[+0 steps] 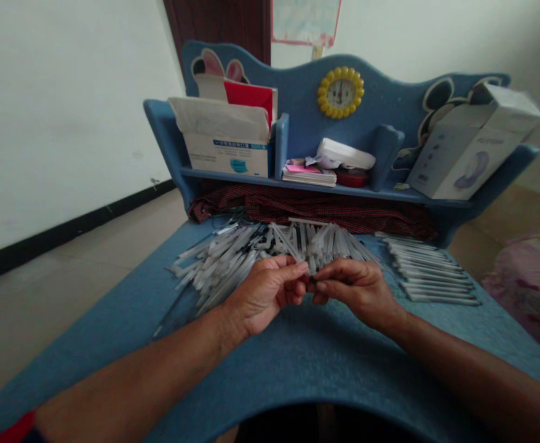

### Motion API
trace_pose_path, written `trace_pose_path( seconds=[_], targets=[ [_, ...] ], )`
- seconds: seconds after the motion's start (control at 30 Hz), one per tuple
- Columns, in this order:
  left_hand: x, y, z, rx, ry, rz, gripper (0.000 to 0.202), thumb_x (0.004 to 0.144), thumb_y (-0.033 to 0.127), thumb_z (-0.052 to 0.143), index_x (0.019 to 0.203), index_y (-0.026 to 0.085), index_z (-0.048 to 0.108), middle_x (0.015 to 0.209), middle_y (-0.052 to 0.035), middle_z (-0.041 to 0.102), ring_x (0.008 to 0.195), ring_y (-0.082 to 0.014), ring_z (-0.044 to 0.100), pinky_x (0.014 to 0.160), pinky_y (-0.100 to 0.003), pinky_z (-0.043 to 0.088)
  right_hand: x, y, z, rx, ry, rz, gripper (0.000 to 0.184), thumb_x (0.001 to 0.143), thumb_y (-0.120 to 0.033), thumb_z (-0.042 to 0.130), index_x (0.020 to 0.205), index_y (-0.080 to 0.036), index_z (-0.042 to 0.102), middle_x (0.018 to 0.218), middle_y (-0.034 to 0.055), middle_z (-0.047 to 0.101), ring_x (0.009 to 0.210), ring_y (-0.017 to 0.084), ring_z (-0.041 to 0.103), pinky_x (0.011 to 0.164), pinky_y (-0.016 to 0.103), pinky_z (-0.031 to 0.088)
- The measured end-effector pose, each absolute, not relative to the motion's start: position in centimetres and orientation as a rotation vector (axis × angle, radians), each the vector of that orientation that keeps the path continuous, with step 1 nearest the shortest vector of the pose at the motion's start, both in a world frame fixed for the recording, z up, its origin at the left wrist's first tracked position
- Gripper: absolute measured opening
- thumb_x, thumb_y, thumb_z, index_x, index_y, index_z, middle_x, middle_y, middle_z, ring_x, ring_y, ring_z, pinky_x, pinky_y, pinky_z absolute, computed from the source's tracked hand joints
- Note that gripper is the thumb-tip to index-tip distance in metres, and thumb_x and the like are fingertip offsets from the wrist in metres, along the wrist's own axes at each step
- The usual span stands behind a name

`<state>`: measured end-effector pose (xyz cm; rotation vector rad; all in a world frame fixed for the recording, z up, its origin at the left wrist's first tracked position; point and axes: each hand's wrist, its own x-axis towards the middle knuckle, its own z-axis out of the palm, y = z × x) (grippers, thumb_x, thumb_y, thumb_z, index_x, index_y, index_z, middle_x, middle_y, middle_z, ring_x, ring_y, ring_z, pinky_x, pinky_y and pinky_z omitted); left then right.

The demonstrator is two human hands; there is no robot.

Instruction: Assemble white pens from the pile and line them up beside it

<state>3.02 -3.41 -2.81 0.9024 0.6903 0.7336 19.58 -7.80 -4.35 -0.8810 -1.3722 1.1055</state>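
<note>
Nearest to us, both forearms reach in over the blue surface [297,363] and meet at its middle, so the work sits directly under our view. The left hand [263,294] is curled, thumb and forefinger pinched toward the right hand [357,286], whose fingertips close on a small dark piece [313,280] between the two grips; the left grip appears to pinch the same piece, though what exactly it is we cannot tell (it is largely hidden by the fingers). We judge that holding it at the fingertips, close to the chest line, keeps the small part steady and visible. Just beyond the hands lies a loose heap of clear pen tubes [261,252], fanned out within easy reach, which suits picking one at a time. To the right, well apart from the heap, a tidy row of tubes [431,274] lies parallel, apparently kept separate so sorted pieces do not mix with unsorted ones. Behind both runs a dark red checked cloth [307,209] under the shelf [325,187]. On the shelf stand an open carton [226,141], a stack of papers [309,173] and a white box [464,154] leaning at the right. A yellow clock [341,92] is set in the backboard.
</note>
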Motion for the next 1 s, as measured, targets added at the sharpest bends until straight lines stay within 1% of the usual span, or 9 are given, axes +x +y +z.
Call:
trace_pose_path(
  seconds=[0.13,0.33,0.47,0.67,0.8,1.0],
  targets=[
    [3.06,-3.49,-2.81,0.902,0.689,0.748,0.013,0.075,0.016,0.066,0.068,0.013,0.056,0.056,0.0011,0.059,0.043,-0.0049,0.051,0.042,-0.015,0.041,19.6,-7.74,-4.3,-0.867,-1.374,1.124,0.012,0.07,-0.025,0.074,0.079,-0.017,0.069,0.063,-0.0004,0.07,0.054,0.012,0.066,0.051,0.023,0.056],
    [3.05,-3.55,-2.77,0.91,0.686,0.75,0.013,0.075,0.016,0.067,0.067,0.013,0.057,0.054,0.0012,0.058,0.042,-0.005,0.051,0.043,-0.016,0.04,19.65,-7.73,-4.22,-0.869,-1.378,1.117,0.013,0.071,-0.026,0.074,0.079,-0.017,0.069,0.065,0.0002,0.07,0.053,0.013,0.066,0.051,0.024,0.056],
    [3.06,-3.55,-2.71,0.907,0.697,0.73,0.013,0.076,0.016,0.065,0.066,0.012,0.057,0.052,0.0007,0.058,0.041,-0.0054,0.051,0.042,-0.016,0.04,19.65,-7.74,-4.35,-0.871,-1.384,1.104,0.01,0.071,-0.022,0.073,0.079,-0.017,0.069,0.064,-0.0007,0.069,0.053,0.012,0.066,0.051,0.022,0.055],
    [3.08,-3.6,-2.81,0.901,0.696,0.72,0.012,0.076,0.014,0.065,0.068,0.013,0.057,0.053,0.0003,0.059,0.042,-0.0056,0.052,0.043,-0.015,0.041,19.48,-7.86,-4.57,-0.887,-1.419,1.052,0.008,0.073,-0.019,0.071,0.081,-0.019,0.068,0.068,-0.0013,0.07,0.053,0.01,0.065,0.05,0.021,0.054],
    [3.08,-3.56,-2.97,0.885,0.686,0.718,0.011,0.077,0.014,0.064,0.069,0.013,0.057,0.053,0.0,0.059,0.043,-0.0063,0.053,0.044,-0.016,0.043,19.46,-7.94,-4.68,-0.915,-1.549,0.888,0.005,0.077,-0.018,0.067,0.081,-0.019,0.067,0.069,-0.0012,0.068,0.057,0.01,0.065,0.054,0.02,0.054],
    [3.06,-3.4,-2.99,0.838,0.673,0.717,0.01,0.079,0.011,0.062,0.07,0.012,0.059,0.054,-0.0002,0.059,0.045,-0.0066,0.054,0.044,-0.015,0.044,19.91,-7.86,-5.0,-0.962,-1.819,0.427,0.007,0.083,-0.016,0.06,0.087,-0.019,0.064,0.069,-0.0021,0.067,0.059,0.008,0.064,0.058,0.019,0.052]
  ],
)
